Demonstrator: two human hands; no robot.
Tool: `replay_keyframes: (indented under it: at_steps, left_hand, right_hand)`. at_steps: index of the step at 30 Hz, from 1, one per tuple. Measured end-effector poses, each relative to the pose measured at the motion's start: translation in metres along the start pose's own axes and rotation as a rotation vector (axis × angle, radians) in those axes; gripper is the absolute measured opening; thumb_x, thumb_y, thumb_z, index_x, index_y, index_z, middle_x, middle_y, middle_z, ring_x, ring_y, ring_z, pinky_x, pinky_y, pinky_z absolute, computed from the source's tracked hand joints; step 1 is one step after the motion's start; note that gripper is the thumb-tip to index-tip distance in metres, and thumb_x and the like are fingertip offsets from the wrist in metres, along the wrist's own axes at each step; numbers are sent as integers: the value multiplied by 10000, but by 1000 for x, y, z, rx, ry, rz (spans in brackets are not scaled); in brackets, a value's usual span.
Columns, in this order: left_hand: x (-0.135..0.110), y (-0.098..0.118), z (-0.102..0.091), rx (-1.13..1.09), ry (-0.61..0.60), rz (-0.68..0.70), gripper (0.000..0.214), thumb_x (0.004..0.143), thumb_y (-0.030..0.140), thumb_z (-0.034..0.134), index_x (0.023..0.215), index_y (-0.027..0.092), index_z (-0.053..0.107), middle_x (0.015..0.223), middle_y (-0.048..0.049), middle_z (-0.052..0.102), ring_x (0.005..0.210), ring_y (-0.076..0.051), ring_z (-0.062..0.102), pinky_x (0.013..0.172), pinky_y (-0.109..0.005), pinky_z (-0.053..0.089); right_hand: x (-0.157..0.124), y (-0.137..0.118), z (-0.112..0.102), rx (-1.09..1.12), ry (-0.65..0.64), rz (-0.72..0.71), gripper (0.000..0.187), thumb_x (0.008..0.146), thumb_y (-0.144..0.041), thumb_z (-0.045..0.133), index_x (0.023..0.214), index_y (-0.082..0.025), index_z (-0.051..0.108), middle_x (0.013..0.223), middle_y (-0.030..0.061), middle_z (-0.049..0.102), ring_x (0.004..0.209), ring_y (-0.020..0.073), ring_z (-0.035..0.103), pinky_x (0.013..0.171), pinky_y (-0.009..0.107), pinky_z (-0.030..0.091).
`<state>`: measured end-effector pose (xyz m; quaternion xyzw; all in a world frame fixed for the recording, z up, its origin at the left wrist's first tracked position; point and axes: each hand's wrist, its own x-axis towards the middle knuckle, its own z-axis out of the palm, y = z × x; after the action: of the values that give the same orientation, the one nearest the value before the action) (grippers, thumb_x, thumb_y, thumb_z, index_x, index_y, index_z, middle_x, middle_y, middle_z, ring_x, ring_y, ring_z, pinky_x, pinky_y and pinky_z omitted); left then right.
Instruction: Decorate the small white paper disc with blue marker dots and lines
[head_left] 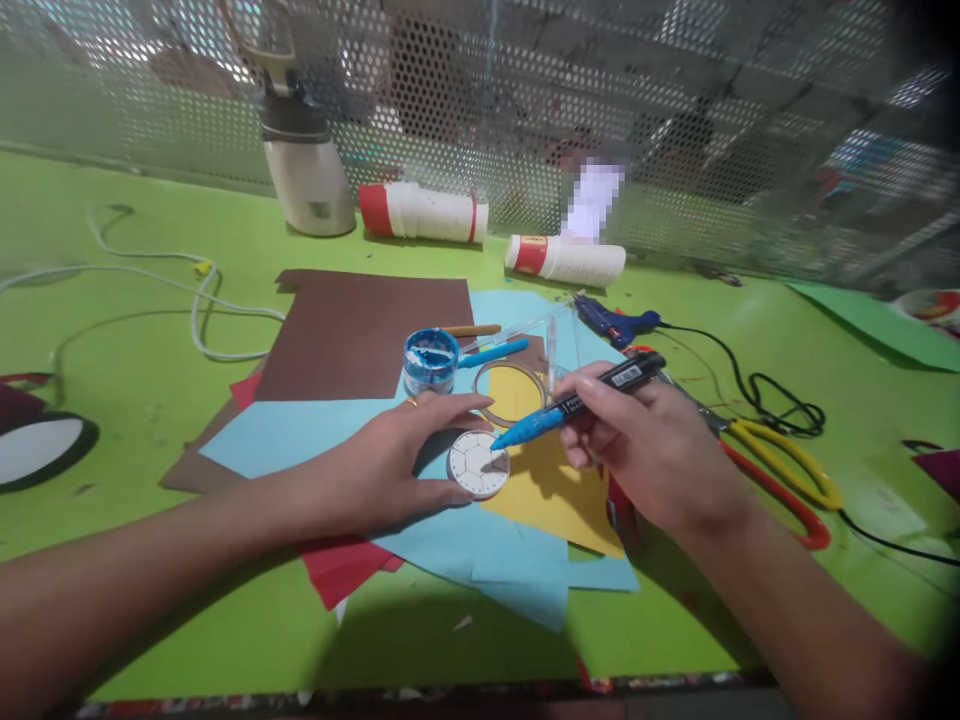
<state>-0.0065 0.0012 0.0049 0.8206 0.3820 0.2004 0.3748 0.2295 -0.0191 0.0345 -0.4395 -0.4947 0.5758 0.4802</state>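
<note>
A small white disc (469, 470) with dark lines like a football's panels lies on the coloured paper. My left hand (405, 450) curves around it, the thumb against its near edge and the forefinger past its far edge. In my right hand (637, 430) is a paint marker (540, 420) with a black barrel and a blue front end. Its tip points down at the middle of the disc, touching or just above it. Just beyond lies a thin round ring (478, 385) on yellow paper. A round clear tub (431, 365) with blue paint stands behind my left fingers.
Brown paper (360, 335) and light blue paper (300, 430) overlap on the green table (225, 640). Right of them lie a blue glue gun (615, 320) with a black cord and scissors (787, 465). Stacked paper cups (424, 213) and a white flask (307, 180) stand near the perforated screen.
</note>
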Motion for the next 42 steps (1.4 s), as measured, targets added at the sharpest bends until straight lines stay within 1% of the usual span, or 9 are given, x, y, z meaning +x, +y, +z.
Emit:
replay_keyframes:
  at_steps: [4,10,13,18,23,28,32,39,42]
  left_hand:
    - [0,-1,0,7,5,14,700,768,301,728,1401,264,434,1293,-39,652,1223,-256,565,1061,-407,411]
    - [0,-1,0,40,10,31,691,772,305,730,1396,268,437,1289,-29,646,1218,-244,559,1051,-381,412]
    - [0,0,1,57,8,33,687,774,315,729,1395,263,440,1298,-40,630,1209,-246,559,1038,-379,421]
    - [0,0,2,56,9,14,706,768,316,729,1405,265,430,1299,-47,624,1193,-253,567,1035,-387,428]
    - [0,-2,4,52,27,4,741,740,329,752,1405,284,427,1348,-44,595,1210,-260,561,1044,-394,429]
    - [0,-1,6,58,44,13,761,727,315,765,1406,262,426,1391,-53,560,1240,-264,540,1047,-399,429]
    - [0,-1,6,54,47,31,766,731,320,764,1412,257,419,1396,-59,553,1240,-268,539,1046,-398,428]
    - [-1,-3,6,67,42,34,759,745,330,751,1418,264,406,1378,-66,557,1223,-276,537,1032,-415,433]
    - [0,-2,6,76,41,17,762,745,347,748,1417,257,400,1374,-78,557,1223,-284,536,1027,-436,435]
  right_hand:
    - [-4,3,0,-118,3,-70,117,888,-334,650,868,-225,687,673,-8,627,574,125,571,498,250,469]
    - [-6,4,3,-234,38,-117,113,908,-332,627,872,-235,672,628,-22,612,562,122,574,529,268,479]
    - [-7,4,3,-224,63,-125,105,907,-329,628,880,-236,669,631,-21,609,574,126,578,537,274,480]
    - [-6,6,6,-192,116,-157,106,883,-338,654,864,-235,672,653,-16,608,571,130,571,506,274,466]
    - [-7,8,12,-260,80,-158,121,898,-322,625,893,-210,672,593,-21,600,533,131,567,512,278,481]
    - [-8,8,17,-316,68,-168,121,903,-309,611,877,-211,677,618,-20,609,545,118,576,534,260,489]
    - [-10,8,20,-354,44,-137,120,903,-320,615,880,-213,665,615,-23,622,537,114,585,534,250,493]
    - [-11,7,19,-349,63,-172,104,905,-284,606,877,-205,666,624,-25,618,543,105,590,543,235,505]
    - [-10,7,20,-346,54,-156,107,904,-292,610,880,-202,661,627,-19,624,548,112,597,543,243,508]
